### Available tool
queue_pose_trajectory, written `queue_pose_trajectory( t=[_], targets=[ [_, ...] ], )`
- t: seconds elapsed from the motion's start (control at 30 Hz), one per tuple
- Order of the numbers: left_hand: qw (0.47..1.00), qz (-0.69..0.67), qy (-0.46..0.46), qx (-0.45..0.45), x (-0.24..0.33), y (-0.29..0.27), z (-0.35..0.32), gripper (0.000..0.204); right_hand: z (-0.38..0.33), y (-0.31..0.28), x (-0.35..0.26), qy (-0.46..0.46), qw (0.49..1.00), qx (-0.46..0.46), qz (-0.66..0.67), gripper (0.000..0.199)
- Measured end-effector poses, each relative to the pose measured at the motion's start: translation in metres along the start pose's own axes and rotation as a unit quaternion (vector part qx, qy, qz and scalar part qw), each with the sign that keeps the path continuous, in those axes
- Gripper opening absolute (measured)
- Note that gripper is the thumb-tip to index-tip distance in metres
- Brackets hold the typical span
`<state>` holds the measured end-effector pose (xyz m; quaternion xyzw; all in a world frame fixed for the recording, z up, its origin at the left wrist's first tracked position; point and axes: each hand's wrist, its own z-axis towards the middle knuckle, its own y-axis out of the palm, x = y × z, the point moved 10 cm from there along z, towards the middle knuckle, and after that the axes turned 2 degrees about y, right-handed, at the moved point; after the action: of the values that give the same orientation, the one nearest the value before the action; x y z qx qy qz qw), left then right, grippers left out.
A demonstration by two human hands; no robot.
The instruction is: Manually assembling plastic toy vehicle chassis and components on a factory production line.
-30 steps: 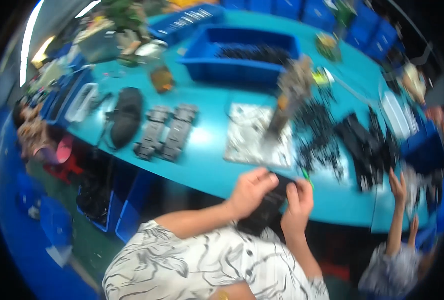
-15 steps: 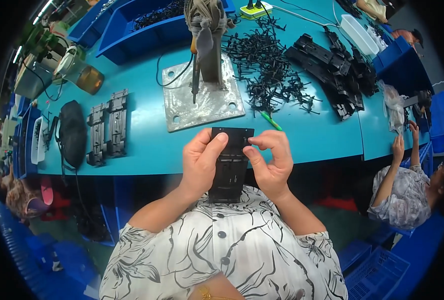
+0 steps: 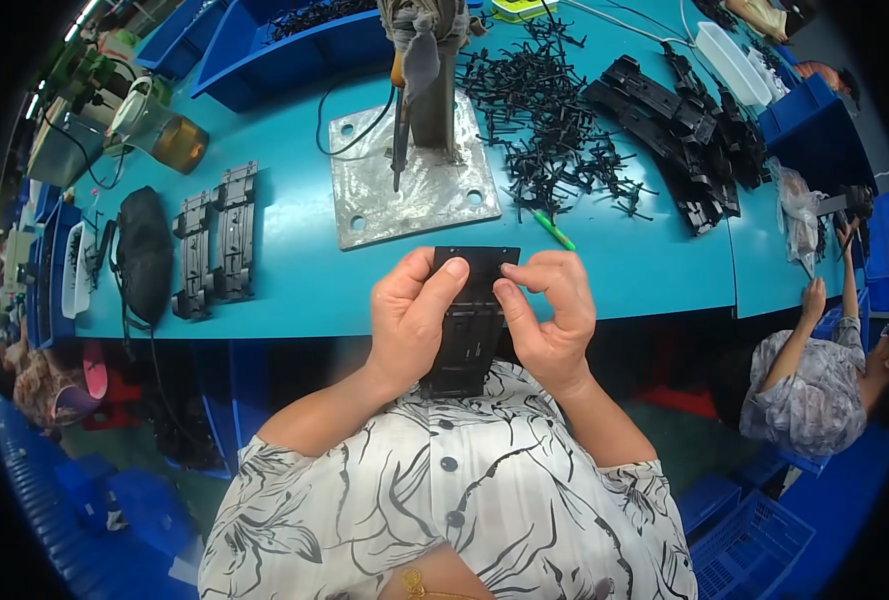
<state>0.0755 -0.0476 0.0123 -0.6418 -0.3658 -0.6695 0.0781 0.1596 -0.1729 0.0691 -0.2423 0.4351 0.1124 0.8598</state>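
In front of my shirt, just off the table's near edge, a long black plastic part (image 3: 468,340) is held upright, with slots and ridges along its face. My left hand (image 3: 405,318) grips its upper left side, thumb pressed flat on the front. On the opposite side, my right hand (image 3: 557,325) has thumb and index finger closed together at the upper right edge. Whether a small piece sits between those fingertips is hidden. Beyond the part stands a metal base plate (image 3: 420,212) with a post and a hanging soldering iron (image 3: 399,150).
A green pen (image 3: 553,230) lies near a heap of small black plastic pieces (image 3: 550,120). Stacked black parts (image 3: 670,125) are at the right, two similar parts (image 3: 215,240) and a black bag (image 3: 145,255) at the left. A blue bin (image 3: 265,65) stands behind. A co-worker (image 3: 815,370) sits at right.
The view has shifted slightly, so the table things sit a little differently. My right fingertips have come closer together against the part's edge; my left hand keeps its grip.
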Motion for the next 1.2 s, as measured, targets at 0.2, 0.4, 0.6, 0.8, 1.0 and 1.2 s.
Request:
queue_pose_trajectory(
  t=[0.2,0.4,0.6,0.8,1.0,1.2],
  targets=[
    [1.0,-0.002,0.011,0.011,-0.001,-0.003,-0.001,0.011,0.003,0.004,0.002,0.027,1.0,-0.015,-0.001,0.02],
    [0.998,0.02,0.054,-0.002,0.013,0.004,0.002,0.012,0.0,0.003,0.007,0.069,0.996,0.024,0.053,0.015],
    [0.99,0.052,0.131,0.013,0.037,0.009,0.004,0.013,0.006,0.004,-0.011,-0.015,1.0,0.02,-0.002,0.024],
    [0.985,0.111,0.133,-0.011,0.043,0.018,0.01,0.017,0.008,0.013,-0.018,-0.038,0.999,-0.013,-0.034,0.051],
    [0.975,0.164,0.136,-0.067,0.048,0.029,0.015,0.023,0.013,0.015,-0.009,0.002,0.999,-0.046,-0.001,0.06],
    [0.93,0.315,0.178,-0.065,0.039,0.026,0.021,0.027,-0.001,0.026,0.035,0.204,0.933,-0.049,0.291,0.037]
  ],
)
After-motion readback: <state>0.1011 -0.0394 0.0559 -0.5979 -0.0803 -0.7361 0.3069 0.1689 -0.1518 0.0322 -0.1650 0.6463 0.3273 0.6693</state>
